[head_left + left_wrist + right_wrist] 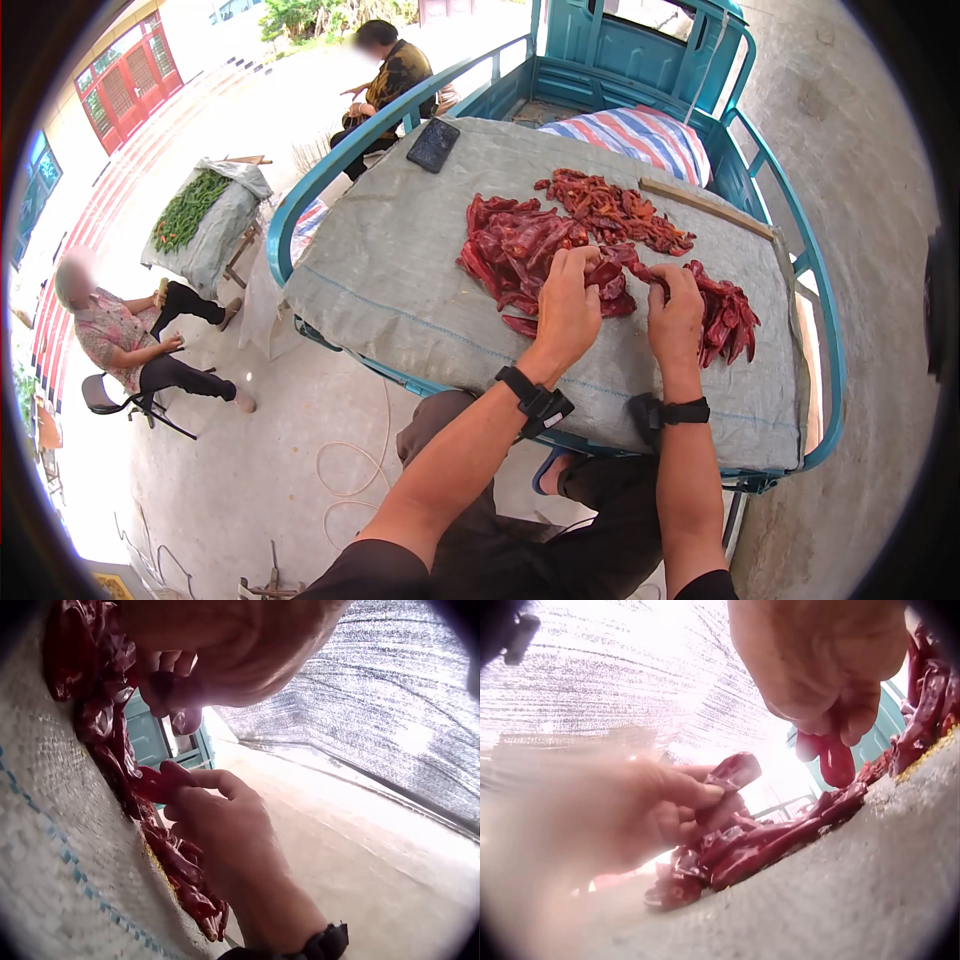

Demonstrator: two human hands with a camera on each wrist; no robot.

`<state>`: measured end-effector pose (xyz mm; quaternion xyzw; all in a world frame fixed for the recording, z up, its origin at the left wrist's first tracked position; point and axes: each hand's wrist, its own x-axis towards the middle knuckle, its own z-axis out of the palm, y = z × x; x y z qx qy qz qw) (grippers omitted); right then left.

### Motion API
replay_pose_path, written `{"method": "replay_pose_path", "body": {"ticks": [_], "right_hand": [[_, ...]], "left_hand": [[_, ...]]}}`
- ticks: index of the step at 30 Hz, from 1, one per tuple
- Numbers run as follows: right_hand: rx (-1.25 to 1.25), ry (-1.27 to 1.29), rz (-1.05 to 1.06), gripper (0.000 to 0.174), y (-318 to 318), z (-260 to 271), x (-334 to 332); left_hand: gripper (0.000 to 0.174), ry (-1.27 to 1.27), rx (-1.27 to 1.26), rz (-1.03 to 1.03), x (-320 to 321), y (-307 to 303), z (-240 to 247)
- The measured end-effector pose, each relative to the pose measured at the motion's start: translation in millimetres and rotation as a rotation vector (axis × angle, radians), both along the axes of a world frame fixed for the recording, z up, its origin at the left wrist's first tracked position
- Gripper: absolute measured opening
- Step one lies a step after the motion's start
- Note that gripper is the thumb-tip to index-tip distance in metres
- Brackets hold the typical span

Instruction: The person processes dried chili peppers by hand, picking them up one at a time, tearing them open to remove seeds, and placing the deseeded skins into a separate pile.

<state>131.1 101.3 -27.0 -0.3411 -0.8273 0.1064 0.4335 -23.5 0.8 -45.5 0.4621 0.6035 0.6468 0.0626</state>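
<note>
Dried red chili peppers lie in a large pile (510, 240) on a grey woven sheet (400, 270). My left hand (570, 305) is over that pile's near right side, pinching a dark red chili pepper (735, 771) between thumb and fingers. Close to its right, my right hand (677, 315) pinches another red chili pepper (838, 761) by one end, and this one hangs below the fingertips in the right wrist view. Beside the right hand is a smaller pile (728, 315) of long chili peppers, lying side by side. Farther back are smaller, orange-red pieces (620, 210).
The sheet covers the bed of a blue cargo tricycle (830, 370) with side rails. A wooden strip (705, 207) and a phone (433, 145) lie on it. A striped sack (640, 140) is behind. Two people sit to the left, near green peppers (190, 210) on a covered stand.
</note>
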Motion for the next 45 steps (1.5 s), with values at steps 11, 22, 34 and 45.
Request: {"method": "replay_pose_path", "body": {"ticks": [11, 22, 34, 45], "right_hand": [[-0.374, 0.373, 0.006, 0.016, 17, 5, 27], [-0.427, 0.343, 0.068, 0.019, 19, -1, 29], [-0.601, 0.524, 0.149, 0.017, 19, -3, 26], [-0.840, 0.763, 0.282, 0.021, 23, -10, 23]], "left_hand": [[0.045, -0.046, -0.010, -0.039, 0, 0, -2], [0.043, -0.071, -0.019, -0.065, 1, 0, -2], [0.043, -0.053, 0.035, -0.048, 2, 3, -5], [0.038, -0.375, -0.011, -0.288, 7, 12, -15]]}}
